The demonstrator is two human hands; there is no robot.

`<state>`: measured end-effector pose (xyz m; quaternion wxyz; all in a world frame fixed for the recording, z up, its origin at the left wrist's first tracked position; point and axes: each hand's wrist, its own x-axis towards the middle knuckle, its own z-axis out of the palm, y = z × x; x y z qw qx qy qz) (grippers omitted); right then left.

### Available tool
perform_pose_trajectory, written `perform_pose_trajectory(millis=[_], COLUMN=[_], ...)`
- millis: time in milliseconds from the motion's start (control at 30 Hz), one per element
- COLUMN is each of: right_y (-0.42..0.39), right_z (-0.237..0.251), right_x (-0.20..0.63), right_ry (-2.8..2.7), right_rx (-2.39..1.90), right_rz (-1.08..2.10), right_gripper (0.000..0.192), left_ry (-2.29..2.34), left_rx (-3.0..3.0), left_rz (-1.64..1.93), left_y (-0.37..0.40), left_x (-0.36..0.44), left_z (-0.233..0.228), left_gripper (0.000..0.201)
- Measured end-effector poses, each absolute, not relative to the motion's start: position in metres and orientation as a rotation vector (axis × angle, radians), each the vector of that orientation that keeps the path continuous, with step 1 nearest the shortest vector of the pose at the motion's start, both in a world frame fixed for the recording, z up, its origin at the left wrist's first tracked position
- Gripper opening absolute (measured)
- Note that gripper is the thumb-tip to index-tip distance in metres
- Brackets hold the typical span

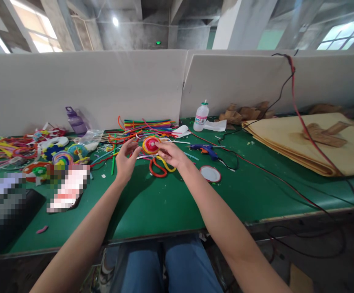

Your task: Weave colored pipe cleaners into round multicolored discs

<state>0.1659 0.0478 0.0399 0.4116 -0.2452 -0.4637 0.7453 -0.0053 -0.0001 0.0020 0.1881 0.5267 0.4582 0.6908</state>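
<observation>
My right hand [171, 154] pinches a small round coiled disc [148, 145] in red, pink and yellow, holding it above the table. To its left, my left hand [127, 160] is apart from the disc, thumb and fingers spread with nothing visible between them. Below the disc lie an orange loop [158, 175] and a yellow loop [171, 168], which look like handles, partly hidden by my right hand. Behind both hands is a pile of colourful pipe cleaners [148, 124].
A blue glue gun [205, 151] and a white disc with a red rim [210, 174] lie to the right. A white bottle [201, 116], a purple bottle [75, 122], finished coiled pieces [62, 158] and yellow sheets [286, 138] stand around. Cables cross the right side.
</observation>
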Motion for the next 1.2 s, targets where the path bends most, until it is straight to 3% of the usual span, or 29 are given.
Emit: perform_pose_trajectory(millis=[167,367,700,1000,1200], right_y=[0.045,0.039,0.040,0.040,0.038], right_z=[0.040,0.034,0.030,0.031,0.035], right_x=[0.162,0.152,0.147,0.149,0.152], right_ry=[-1.091,-1.192,-1.160,-1.096,-1.097], right_rx=[-0.619,-0.614,-0.657,-0.631,-0.592], right_rz=[1.832,1.855,1.855,1.906,1.942], right_gripper=[0.015,0.011,0.010,0.026,0.025], left_ry=[1.465,1.220,0.995,0.782,0.838], left_rx=[1.611,1.501,1.197,1.063,1.032], left_rz=[1.982,1.813,1.851,1.656,1.705], left_y=[-0.006,0.000,0.002,0.003,0.002], left_x=[-0.002,0.003,0.006,0.001,0.002], left_z=[0.002,-0.005,-0.002,-0.003,-0.001], left_gripper=[0.036,0.047,0.043,0.039,0.036])
